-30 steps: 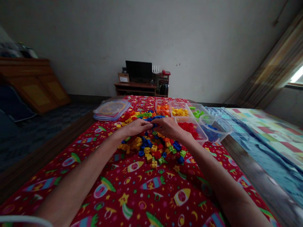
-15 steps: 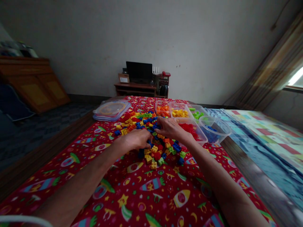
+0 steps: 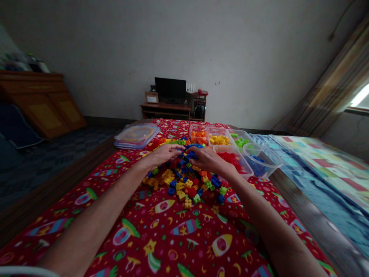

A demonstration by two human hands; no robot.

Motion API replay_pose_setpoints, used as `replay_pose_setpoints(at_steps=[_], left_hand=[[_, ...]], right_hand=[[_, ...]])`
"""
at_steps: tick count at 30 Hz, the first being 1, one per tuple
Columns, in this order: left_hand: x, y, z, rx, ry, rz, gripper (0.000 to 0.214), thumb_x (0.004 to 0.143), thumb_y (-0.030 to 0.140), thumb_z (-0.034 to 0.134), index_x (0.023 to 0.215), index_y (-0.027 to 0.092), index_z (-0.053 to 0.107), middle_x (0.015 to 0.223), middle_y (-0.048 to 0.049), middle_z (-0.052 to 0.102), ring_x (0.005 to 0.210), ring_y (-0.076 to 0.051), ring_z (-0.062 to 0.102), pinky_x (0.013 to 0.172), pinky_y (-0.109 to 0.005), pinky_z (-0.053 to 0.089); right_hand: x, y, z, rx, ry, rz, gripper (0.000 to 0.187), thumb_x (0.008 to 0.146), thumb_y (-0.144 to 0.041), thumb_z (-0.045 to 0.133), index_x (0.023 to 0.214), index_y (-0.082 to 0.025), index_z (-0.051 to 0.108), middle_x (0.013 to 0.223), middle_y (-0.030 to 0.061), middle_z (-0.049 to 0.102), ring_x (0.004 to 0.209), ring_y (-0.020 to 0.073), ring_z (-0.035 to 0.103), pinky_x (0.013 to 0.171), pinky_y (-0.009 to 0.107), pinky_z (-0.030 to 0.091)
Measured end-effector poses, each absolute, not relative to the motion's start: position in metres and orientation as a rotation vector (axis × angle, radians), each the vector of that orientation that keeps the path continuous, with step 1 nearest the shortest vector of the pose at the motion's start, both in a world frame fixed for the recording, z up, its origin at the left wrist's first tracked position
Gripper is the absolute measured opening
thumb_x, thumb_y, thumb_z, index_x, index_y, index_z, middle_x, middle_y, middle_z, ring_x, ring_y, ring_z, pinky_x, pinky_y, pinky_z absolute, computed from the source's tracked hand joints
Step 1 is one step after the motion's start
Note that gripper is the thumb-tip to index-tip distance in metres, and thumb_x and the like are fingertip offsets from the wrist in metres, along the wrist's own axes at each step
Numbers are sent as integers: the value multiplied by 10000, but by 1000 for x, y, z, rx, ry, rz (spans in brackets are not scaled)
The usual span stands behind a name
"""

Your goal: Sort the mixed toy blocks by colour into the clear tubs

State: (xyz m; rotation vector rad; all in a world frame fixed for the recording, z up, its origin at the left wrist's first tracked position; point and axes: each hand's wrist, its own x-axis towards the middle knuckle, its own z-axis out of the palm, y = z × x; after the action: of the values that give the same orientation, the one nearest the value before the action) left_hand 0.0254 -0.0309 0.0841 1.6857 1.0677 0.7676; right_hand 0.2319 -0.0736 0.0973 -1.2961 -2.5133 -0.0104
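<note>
A mixed pile of toy building bricks (image 3: 168,177) in blue, yellow, red, orange and green lies on the red patterned tablecloth (image 3: 173,246). My left hand (image 3: 165,154) is over the far part of the pile, its fingers stretched towards the right hand, and no brick shows in its grip. Facing it, my right hand (image 3: 206,158) has fingers and thumb curled around blue bricks (image 3: 191,155); its fingertips are partly hidden. Close to the right hand stands a clear container (image 3: 227,147) of red bricks.
More clear containers hold orange (image 3: 198,136), yellow (image 3: 219,139) and green bricks (image 3: 239,142). A round clear tub (image 3: 273,161) with blue bricks stands at the right edge. Stacked clear lids (image 3: 135,136) lie back left. A bed (image 3: 317,165) adjoins the table's right side.
My left hand has moved away from me, from the near-middle of the pile to beside the right hand, and its fingers have straightened. My right hand stays nearly in place.
</note>
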Motion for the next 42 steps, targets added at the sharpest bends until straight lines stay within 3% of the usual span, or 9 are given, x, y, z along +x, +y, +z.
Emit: replay_pose_setpoints(at_steps=[5,8,15,20,26,29,34,37,42], left_hand=[[30,-35,84,1573,1042,787,598,660,469,757,1160,172,616,780,-2,697,651,-122,626,620,-220,475],[36,-37,81,1593,998,795,644,659,497,762,1186,168,591,804,-10,709,659,-125,636,644,-234,490],[36,-33,81,1832,991,766,590,765,638,580,1077,140,636,785,-51,722,694,-192,676,665,-306,527],[32,-33,86,2077,1105,711,472,802,486,542,1095,131,645,816,-60,729,707,-197,679,671,-299,538],[35,-40,92,2330,1288,659,387,821,365,482,1082,162,684,965,-63,740,863,-225,682,782,-304,528],[30,-32,84,2503,1356,694,352,813,296,496,1086,188,691,1087,-63,715,992,-234,651,910,-327,489],[19,-14,66,2725,1226,683,360,761,205,560,1103,188,673,1191,-86,658,1151,-256,561,1035,-402,411],[18,-11,59,2794,1092,614,349,777,181,573,1116,199,654,1182,-79,639,1152,-233,543,1040,-388,400],[19,-14,48,2831,1067,614,318,819,275,626,1130,204,624,1088,-78,614,1055,-226,558,953,-365,439]], right_hand=[[230,-73,95,-1259,-2511,-4,461,894,-316,535,1330,-177,484,843,59,670,743,159,572,610,251,311],[226,-75,95,-1220,-2533,4,406,899,-340,534,1271,-177,530,841,59,674,709,149,567,595,249,305],[262,-70,121,-1456,-2271,-237,338,894,-326,508,1184,-197,626,896,83,711,765,179,614,663,265,381],[353,-67,141,-1878,-1784,-473,373,859,-314,511,1174,-180,657,960,116,719,863,225,650,746,313,446],[430,-80,139,-2312,-1710,-17,313,829,-296,542,1003,-104,718,621,81,681,628,188,641,618,292,452],[421,-82,142,-2261,-1677,-58,314,854,-297,513,1004,-114,719,605,74,670,610,181,628,599,288,438],[363,-78,150,-2017,-1799,-314,321,868,-292,473,1037,-177,720,812,102,713,707,182,627,631,282,407],[322,-77,147,-1867,-1992,-355,305,879,-288,462,1016,-196,718,892,103,714,738,179,615,609,268,364],[261,-80,127,-1723,-2329,-289,294,895,-207,423,931,-168,712,793,101,691,646,151,565,563,262,309]])
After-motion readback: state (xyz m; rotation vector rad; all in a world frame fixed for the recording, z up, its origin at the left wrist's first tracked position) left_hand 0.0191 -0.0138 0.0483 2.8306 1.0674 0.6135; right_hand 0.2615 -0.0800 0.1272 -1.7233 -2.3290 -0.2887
